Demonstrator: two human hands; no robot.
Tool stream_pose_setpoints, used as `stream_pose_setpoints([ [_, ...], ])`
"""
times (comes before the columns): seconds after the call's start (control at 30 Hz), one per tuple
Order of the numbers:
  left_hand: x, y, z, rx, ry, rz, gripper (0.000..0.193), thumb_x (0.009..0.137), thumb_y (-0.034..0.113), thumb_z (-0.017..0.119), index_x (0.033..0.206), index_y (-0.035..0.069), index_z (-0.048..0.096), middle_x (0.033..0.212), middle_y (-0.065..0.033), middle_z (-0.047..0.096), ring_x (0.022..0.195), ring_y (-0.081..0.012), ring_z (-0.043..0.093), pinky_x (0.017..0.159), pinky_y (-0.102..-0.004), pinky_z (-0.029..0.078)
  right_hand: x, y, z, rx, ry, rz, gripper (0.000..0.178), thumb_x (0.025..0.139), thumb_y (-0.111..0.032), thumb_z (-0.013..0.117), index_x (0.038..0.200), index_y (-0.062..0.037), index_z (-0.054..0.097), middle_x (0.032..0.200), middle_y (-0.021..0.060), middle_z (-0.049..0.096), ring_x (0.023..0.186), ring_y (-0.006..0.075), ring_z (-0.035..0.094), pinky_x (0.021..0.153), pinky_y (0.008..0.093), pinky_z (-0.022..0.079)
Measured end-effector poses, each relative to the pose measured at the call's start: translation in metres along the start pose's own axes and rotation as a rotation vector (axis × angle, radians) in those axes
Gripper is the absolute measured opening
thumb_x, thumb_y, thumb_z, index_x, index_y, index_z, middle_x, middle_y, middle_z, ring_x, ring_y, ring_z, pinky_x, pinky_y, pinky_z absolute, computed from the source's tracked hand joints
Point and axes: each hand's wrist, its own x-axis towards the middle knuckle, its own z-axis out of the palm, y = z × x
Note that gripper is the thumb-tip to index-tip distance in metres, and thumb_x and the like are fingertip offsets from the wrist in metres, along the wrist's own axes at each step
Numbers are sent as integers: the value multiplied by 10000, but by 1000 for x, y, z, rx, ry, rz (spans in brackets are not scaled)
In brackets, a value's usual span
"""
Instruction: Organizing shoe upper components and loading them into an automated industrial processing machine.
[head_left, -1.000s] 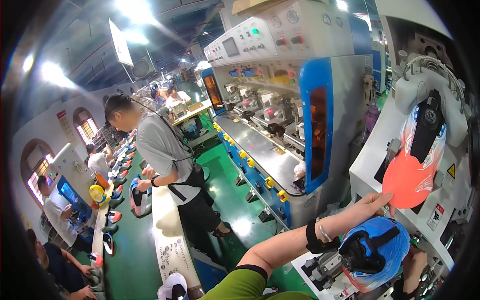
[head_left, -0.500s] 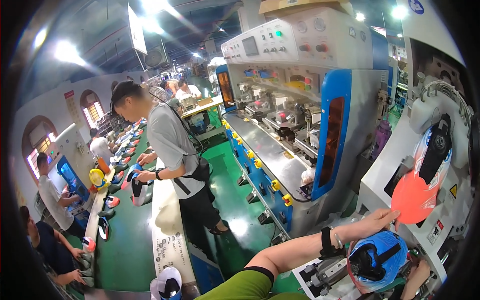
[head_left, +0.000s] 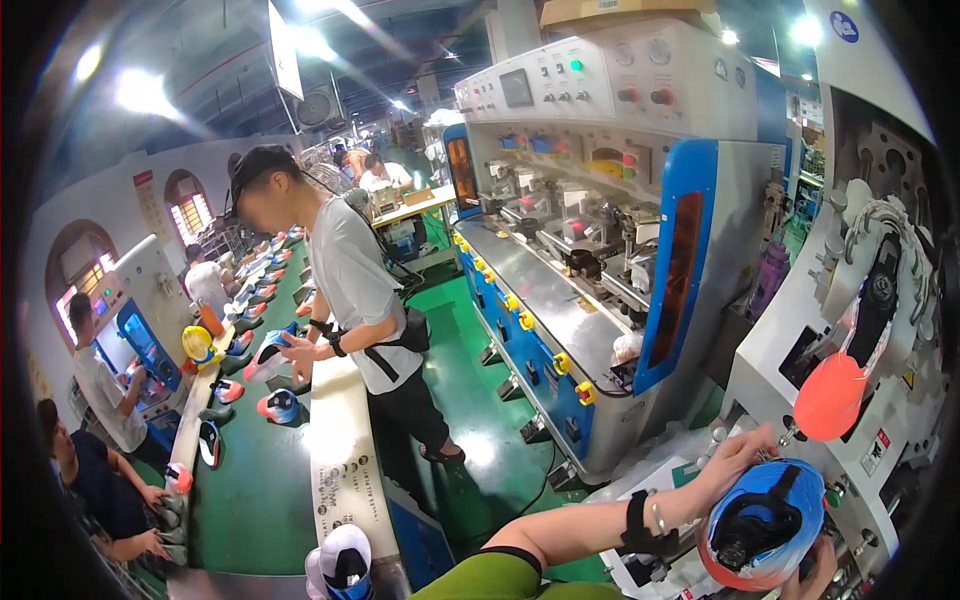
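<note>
Presently the blue shoe (head_left: 795, 520) lies between both hands, its sole side turned away below. The left hand (head_left: 740, 467) is at its upper left edge, fingers bent and reaching over; whether they are closed on it, cannot tell. The right hand (head_left: 818, 572) is at its lower right side, partly hidden behind it; grip there likewise cannot be told.

Against one second ago: left fingertips were at the toe of the orange shoe (head_left: 830, 398); now apart from it, drawn back beside the blue shoe. Orange shoe remains on the white machine (head_left: 765, 370).

Edges: machine front close on the right; metal clamp (head_left: 650, 568) near, lower left; a narrow gap separates left hand from orange toe. Green floor (head_left: 485, 500) spreads beyond the left forearm.
</note>
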Motion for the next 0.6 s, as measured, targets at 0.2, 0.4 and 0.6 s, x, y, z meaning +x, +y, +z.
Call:
stream_pose_setpoints([
  [0.2, -45, 7, 12, -289, 207, -56, 457, 891, 505, 395, 898, 74, 548, 739, -14, 542, 616, -41, 475, 542, -167, 370, -24, -9, 2, 76, 757, -379, 303, 814, -83, 559, 1061, 90, 524, 1136, 242, 521, 1048, 348, 511, 905, 412, 393],
  [0.4, -62, -10, 50, -370, 142, 3, 412, 932, 391, 376, 1052, 28, 528, 846, -52, 619, 697, -50, 546, 628, -192, 442, -32, -48, -1, 199, 42, -297, 1274, 471, -383, 858, 1371, 15, 48, 1397, 263, 138, 1279, 368, 211, 1016, 502, 226],
  [0.6, -84, -38, 72, -964, -263, -381, 494, 904, 414, 423, 1242, 54, 435, 1233, -61, 501, 1089, -136, 494, 960, -281, 363, -40, -18, 5, 297, 232, -484, 1217, 478, -331, 849, 1382, -35, 90, 1369, 243, 228, 1250, 376, 269, 1012, 506, 227],
])
